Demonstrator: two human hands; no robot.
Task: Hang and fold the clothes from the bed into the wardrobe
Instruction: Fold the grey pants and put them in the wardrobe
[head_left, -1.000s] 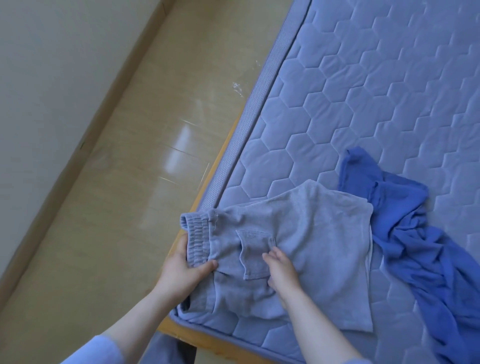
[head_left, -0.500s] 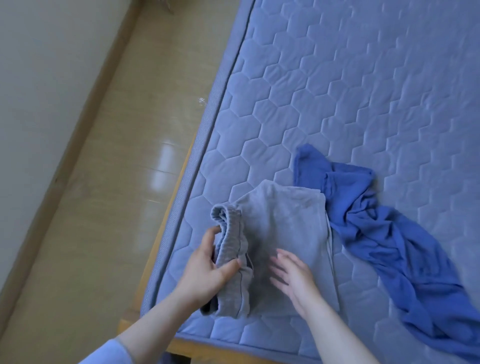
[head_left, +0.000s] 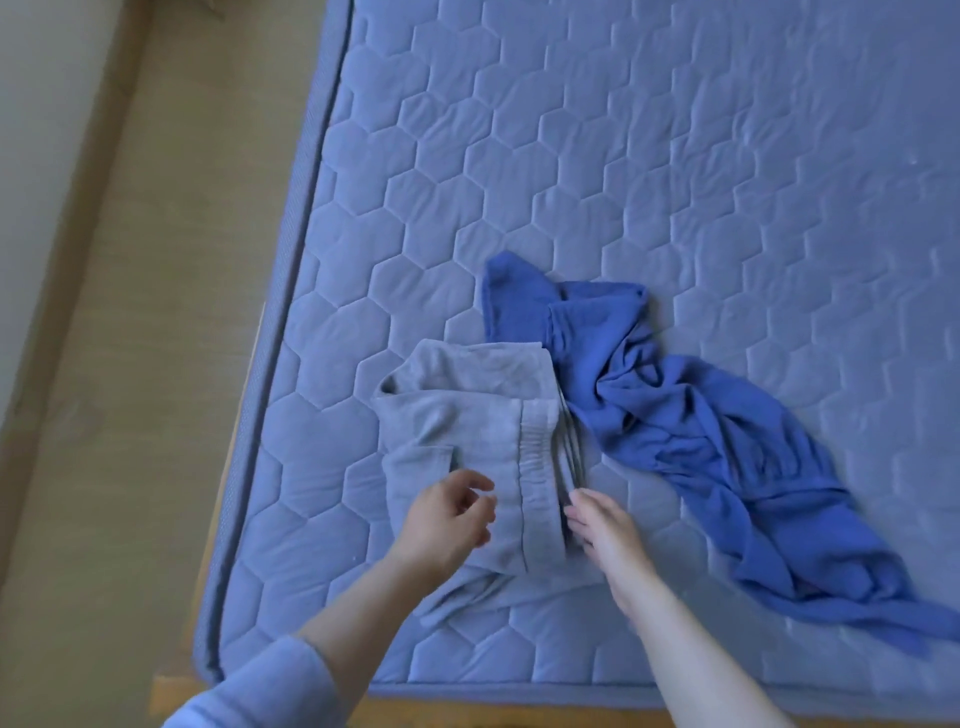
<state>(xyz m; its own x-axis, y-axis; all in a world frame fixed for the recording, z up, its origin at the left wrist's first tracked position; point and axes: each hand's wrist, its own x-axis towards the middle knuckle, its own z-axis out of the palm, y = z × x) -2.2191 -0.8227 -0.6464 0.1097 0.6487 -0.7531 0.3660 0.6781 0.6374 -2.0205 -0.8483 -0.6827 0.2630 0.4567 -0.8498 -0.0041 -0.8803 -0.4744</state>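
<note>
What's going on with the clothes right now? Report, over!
Both hands open: left hand over the grey shorts, right hand flat at their waistband edge. Shorts folded on the mattress. Blue cloth crumpled alongside, not yet folded.

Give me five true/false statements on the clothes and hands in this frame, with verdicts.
1. The folded grey fleece shorts lie on the quilted blue mattress. True.
2. The crumpled blue cloth garment lies left of the shorts. False: it lies to their right.
3. The right hand grips the blue garment. False: its straight fingers rest at the shorts' right edge, apart from the blue garment.
4. The shorts' elastic waistband shows on their right side. True.
5. The left hand holds a hanger. False: it holds nothing, over the shorts.
</note>
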